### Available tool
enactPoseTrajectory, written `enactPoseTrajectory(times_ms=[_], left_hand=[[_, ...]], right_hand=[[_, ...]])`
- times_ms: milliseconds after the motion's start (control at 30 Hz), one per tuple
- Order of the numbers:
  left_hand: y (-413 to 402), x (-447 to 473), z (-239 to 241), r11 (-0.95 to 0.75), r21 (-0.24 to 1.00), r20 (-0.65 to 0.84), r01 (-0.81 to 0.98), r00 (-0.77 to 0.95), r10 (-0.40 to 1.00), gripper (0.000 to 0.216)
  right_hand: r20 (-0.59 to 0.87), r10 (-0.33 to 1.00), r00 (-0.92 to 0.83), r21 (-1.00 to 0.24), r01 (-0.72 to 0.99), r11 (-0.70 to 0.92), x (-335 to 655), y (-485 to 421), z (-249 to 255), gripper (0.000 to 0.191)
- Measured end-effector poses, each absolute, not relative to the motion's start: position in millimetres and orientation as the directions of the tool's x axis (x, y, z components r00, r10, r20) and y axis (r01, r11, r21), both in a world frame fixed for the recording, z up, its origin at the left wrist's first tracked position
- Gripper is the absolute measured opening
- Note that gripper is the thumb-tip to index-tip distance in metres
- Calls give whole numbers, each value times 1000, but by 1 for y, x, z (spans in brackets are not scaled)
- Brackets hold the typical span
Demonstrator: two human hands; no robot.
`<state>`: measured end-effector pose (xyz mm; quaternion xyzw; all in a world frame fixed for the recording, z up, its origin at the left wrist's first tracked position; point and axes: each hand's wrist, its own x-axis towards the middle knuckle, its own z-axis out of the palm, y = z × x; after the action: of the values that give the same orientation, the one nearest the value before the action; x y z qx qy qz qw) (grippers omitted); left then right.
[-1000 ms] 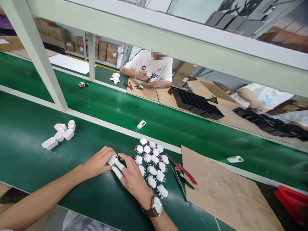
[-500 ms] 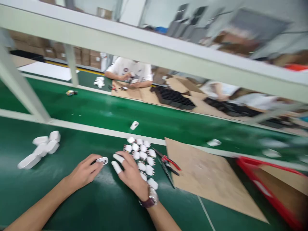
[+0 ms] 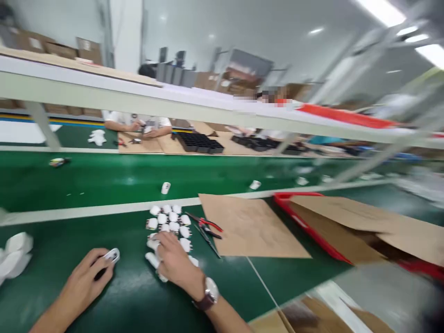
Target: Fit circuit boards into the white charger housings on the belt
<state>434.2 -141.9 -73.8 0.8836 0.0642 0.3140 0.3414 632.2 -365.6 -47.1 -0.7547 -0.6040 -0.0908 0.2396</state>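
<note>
My left hand (image 3: pixel 85 280) is closed, its thumb and fingers pinching a small white oval plastic housing (image 3: pixel 113 255) with dark openings. It is just above the green bench (image 3: pixel 125 300). My right hand (image 3: pixel 173 261) reaches over a cluster of small white rounded parts (image 3: pixel 174 216), several with metal pins or wires showing. White covers sit on its fingertips, and the fingers are apart. Whether they touch a part beneath is hidden. A wristwatch (image 3: pixel 210 291) is on that wrist. Right of the cluster are red-and-black pliers (image 3: pixel 208 225) and thin dark tweezers (image 3: pixel 208 241).
White covers (image 3: pixel 16 252) lie at the left edge. A cardboard sheet (image 3: pixel 246 226) and a red tray (image 3: pixel 312 236) are to the right. Past a pale rail, a green conveyor (image 3: pixel 104 175) carries another white housing (image 3: pixel 165 188). A person (image 3: pixel 138 122) works opposite.
The view has swung right, bringing more of the red tray and cardboard into sight. My right hand has moved onto the cluster of parts. My left hand still grips the white housing.
</note>
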Motion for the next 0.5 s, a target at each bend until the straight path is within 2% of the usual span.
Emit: enactPoseTrajectory(times_ms=[33, 100, 167, 233, 333, 500], left_hand=[[-143, 435, -69, -633, 774, 402, -37, 800, 445, 12], [-141, 436, -62, -191, 981, 95, 36, 766, 636, 22], [-135, 435, -55, 251, 968, -162, -13, 730, 664, 28], [-129, 434, -51, 473, 876, -270, -91, 720, 640, 30], [-125, 434, -48, 519, 846, -281, -124, 723, 631, 32], [-121, 443, -46, 437, 896, -245, -73, 741, 625, 44]], right_hand=[[437, 865, 248, -265, 954, -139, 637, -371, -47, 13], [450, 865, 222, -275, 956, -102, 647, -376, -50, 10], [452, 868, 203, -275, 958, -81, 653, -377, -53, 17], [454, 870, 194, -268, 961, -74, 657, -378, -56, 23], [467, 866, 180, -242, 968, -70, 660, -379, -59, 28], [502, 862, 76, -207, 978, 34, 667, -391, -71, 29]])
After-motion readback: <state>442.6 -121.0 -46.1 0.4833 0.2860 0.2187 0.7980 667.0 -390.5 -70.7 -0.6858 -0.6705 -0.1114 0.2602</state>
